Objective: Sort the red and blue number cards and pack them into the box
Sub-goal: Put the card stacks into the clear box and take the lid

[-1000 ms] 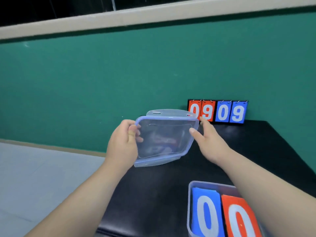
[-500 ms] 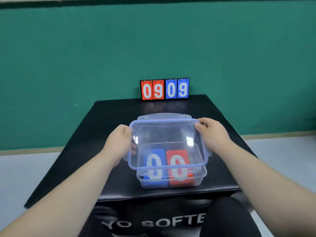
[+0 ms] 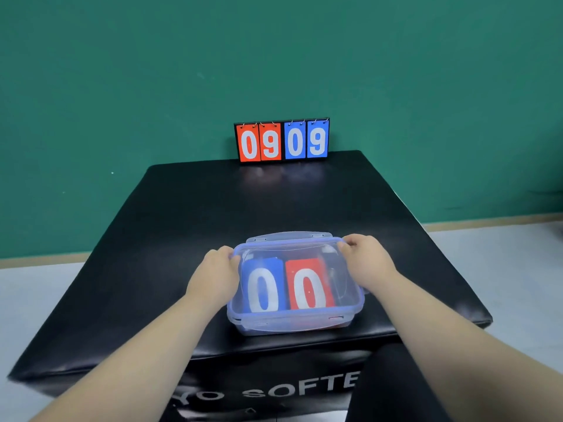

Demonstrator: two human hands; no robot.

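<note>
left grip [image 3: 213,278], right grip [image 3: 368,263] pinching lid [image 3: 289,250], box [image 3: 292,326] holding blue 0 card [image 3: 263,287], red 0 card [image 3: 307,284]

Your left hand [image 3: 213,278] and right hand [image 3: 367,263] grip the lid [image 3: 338,269] at nine and three o'clock, over the box [image 3: 292,327] of cards [image 3: 263,287].

One blue card [image 3: 263,287], one red card [image 3: 307,284] — perhaps stacks.

Transparent lid [image 3: 300,312] with blue-violet rim, clear box [image 3: 292,329], possibly faintly blue-tinted, blue card [image 3: 255,269] with white 0, red card [image 3: 325,295] with white 0, black-framed scoreboard [image 3: 281,141] with white digits on red and blue, black table [image 3: 243,208] with white lettering, green wall [image 3: 274,56].
</note>
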